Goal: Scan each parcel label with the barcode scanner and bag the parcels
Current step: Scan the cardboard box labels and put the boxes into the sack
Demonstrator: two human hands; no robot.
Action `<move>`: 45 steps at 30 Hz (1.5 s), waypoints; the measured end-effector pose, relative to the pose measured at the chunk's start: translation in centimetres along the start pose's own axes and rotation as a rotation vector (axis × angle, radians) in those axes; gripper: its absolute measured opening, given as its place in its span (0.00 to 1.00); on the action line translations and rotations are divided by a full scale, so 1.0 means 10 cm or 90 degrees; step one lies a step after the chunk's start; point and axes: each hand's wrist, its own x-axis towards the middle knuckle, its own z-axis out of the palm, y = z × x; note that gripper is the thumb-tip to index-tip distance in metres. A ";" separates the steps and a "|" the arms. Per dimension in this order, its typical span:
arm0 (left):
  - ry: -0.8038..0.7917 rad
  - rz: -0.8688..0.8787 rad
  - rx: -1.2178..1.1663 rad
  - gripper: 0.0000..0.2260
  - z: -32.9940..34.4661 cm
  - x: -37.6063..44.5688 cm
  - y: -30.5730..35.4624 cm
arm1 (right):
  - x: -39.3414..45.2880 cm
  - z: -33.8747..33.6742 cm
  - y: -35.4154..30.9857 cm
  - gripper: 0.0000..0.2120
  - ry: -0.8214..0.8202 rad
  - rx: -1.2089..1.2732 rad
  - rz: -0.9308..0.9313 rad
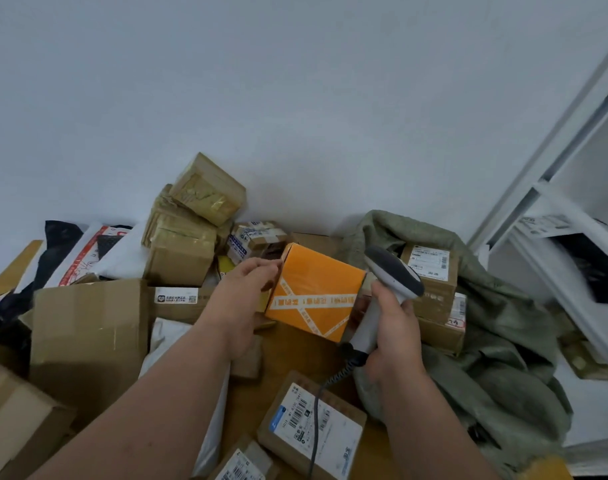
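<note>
Your left hand (241, 289) reaches forward, its fingers (266, 268) curled against the left end of the orange box (313, 292), gripping it at that edge. The box is tilted, wrapped with white printed tape, and sits between your two hands above the pile; no label shows on the faces turned toward you. Your right hand (394, 327) is wrapped tight around the white handle of the barcode scanner (392, 271), whose dark grey head rises just right of the orange box, almost touching its right edge. The scanner's coiled cable (340, 375) drops from the handle and runs toward you across a labelled carton (313, 424) lying near on the brown counter (288, 355).

Right of the scanner, a green sack (496, 341) lies open with stacked brown cartons (434, 292) inside, their labels facing up; its mouth begins just beside your right hand. Left of your left arm a large plain carton (87, 334) stands close, and beyond it, against the far wall (295, 98), taped boxes (191, 220) are heaped with soft mail bags (87, 251) to their left. A white shelf frame (555, 220) slants along the far right. The only bare counter is the narrow strip between your forearms; every other side is hemmed by parcels.
</note>
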 end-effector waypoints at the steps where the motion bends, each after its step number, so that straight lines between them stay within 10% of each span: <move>1: 0.023 -0.001 -0.005 0.09 0.01 0.00 0.01 | 0.01 0.00 0.01 0.17 -0.001 -0.009 -0.003; 7: 0.142 0.090 0.136 0.19 0.07 0.03 0.01 | 0.00 0.02 0.08 0.16 -0.060 -0.108 -0.003; 16: -0.121 -0.026 0.081 0.52 -0.03 0.09 0.07 | 0.02 -0.05 0.07 0.34 -0.107 -0.095 -0.015; 28: -0.120 -0.168 0.010 0.46 -0.09 0.13 -0.02 | -0.02 -0.01 0.02 0.15 -0.131 -0.203 -0.124; 45: -0.038 -0.009 -0.126 0.43 -0.03 0.17 -0.26 | 0.00 -0.13 -0.27 0.11 -0.142 -0.247 0.013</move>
